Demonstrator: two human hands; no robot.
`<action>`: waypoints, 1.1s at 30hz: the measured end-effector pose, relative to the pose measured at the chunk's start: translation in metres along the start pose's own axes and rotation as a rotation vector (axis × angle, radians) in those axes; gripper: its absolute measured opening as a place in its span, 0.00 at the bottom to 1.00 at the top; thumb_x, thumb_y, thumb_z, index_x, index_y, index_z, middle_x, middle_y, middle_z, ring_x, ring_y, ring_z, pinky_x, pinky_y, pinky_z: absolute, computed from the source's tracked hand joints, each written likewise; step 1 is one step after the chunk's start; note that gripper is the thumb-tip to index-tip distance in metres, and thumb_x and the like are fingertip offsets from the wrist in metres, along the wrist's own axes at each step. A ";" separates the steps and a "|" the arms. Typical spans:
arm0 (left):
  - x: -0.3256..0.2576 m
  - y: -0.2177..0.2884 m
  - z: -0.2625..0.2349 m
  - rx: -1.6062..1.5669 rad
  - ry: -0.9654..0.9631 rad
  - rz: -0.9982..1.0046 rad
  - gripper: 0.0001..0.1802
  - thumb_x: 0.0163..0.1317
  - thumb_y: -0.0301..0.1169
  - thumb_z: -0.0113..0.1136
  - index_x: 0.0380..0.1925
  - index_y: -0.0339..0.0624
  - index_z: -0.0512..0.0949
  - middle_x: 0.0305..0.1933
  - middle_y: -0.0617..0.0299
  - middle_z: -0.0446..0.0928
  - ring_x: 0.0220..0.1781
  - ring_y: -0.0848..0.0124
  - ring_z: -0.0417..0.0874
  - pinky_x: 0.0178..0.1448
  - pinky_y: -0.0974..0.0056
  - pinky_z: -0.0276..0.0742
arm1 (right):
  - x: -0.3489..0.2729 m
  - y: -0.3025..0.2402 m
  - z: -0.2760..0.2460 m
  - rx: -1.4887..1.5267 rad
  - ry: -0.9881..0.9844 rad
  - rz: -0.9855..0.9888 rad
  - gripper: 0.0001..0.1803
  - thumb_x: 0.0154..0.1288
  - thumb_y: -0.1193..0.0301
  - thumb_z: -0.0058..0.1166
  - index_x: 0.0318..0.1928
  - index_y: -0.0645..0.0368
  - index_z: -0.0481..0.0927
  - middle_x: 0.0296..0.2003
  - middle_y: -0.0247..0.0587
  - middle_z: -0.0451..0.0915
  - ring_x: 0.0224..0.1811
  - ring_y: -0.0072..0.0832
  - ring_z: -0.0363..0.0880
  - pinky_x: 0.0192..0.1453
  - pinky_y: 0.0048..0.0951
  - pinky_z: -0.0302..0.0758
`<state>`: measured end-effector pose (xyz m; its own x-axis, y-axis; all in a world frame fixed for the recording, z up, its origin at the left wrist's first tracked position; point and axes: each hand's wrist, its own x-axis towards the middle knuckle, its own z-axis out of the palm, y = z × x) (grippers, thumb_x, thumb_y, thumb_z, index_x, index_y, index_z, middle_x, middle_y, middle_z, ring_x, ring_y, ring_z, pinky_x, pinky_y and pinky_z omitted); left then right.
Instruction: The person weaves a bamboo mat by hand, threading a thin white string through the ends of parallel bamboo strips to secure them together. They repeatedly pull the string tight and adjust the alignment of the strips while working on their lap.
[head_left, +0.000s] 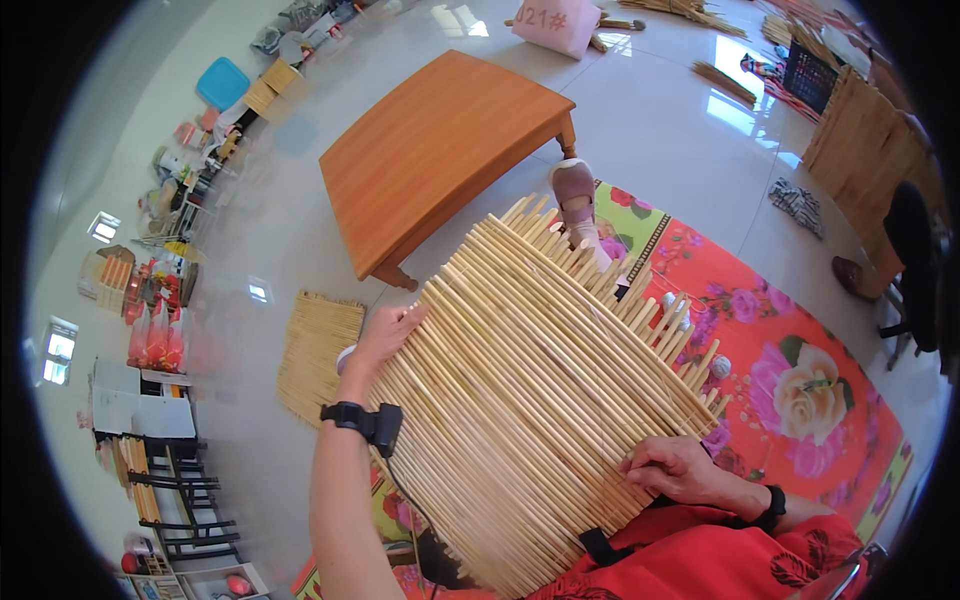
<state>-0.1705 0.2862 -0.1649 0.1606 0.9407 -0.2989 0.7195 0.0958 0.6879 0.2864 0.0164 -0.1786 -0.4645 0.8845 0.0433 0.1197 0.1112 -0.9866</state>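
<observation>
A mat of pale reed stalks (500, 400) lies slanted across my lap, its stalks side by side. Along its far right side the stalk ends stick out unevenly, past a straight row of binding. My left hand (385, 338) holds the mat's left edge near its far corner, fingers over the rim. At the right edge, close to my body, my right hand (672, 468) is closed with curled fingers against the stalks. What sits between those fingertips, if anything, is too small to tell.
An orange-brown low table (440, 150) stands ahead. Beneath me spreads a red floral rug (760, 350), with a ball of thread (720, 366) near the stalk ends. A smaller reed mat (318, 350) lies on the floor at left. Shelves and goods line the left wall.
</observation>
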 end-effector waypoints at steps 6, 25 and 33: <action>-0.006 0.007 -0.015 -0.249 -0.218 -0.115 0.15 0.73 0.41 0.66 0.43 0.39 0.84 0.38 0.70 0.84 0.38 0.82 0.80 0.44 0.70 0.77 | 0.003 -0.009 -0.002 -0.002 -0.017 0.044 0.05 0.69 0.71 0.64 0.40 0.59 0.83 0.40 0.40 0.87 0.40 0.36 0.87 0.42 0.33 0.82; -0.007 0.043 -0.018 -0.250 -0.166 -0.089 0.18 0.69 0.42 0.70 0.38 0.34 0.87 0.32 0.67 0.85 0.32 0.81 0.79 0.36 0.69 0.77 | 0.217 -0.074 -0.017 -0.479 -0.185 -0.347 0.07 0.62 0.77 0.59 0.33 0.65 0.73 0.50 0.54 0.83 0.51 0.50 0.83 0.51 0.45 0.81; -0.005 0.047 -0.021 -0.174 -0.161 -0.068 0.19 0.68 0.43 0.70 0.35 0.35 0.87 0.29 0.71 0.82 0.30 0.83 0.76 0.34 0.69 0.74 | 0.292 -0.021 0.013 -0.536 -0.009 -0.556 0.05 0.60 0.74 0.56 0.34 0.64 0.79 0.40 0.45 0.83 0.45 0.46 0.83 0.51 0.47 0.78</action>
<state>-0.1516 0.2930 -0.1179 0.2313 0.8673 -0.4407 0.6077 0.2249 0.7616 0.1367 0.2670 -0.1475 -0.5875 0.6312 0.5064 0.2746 0.7442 -0.6089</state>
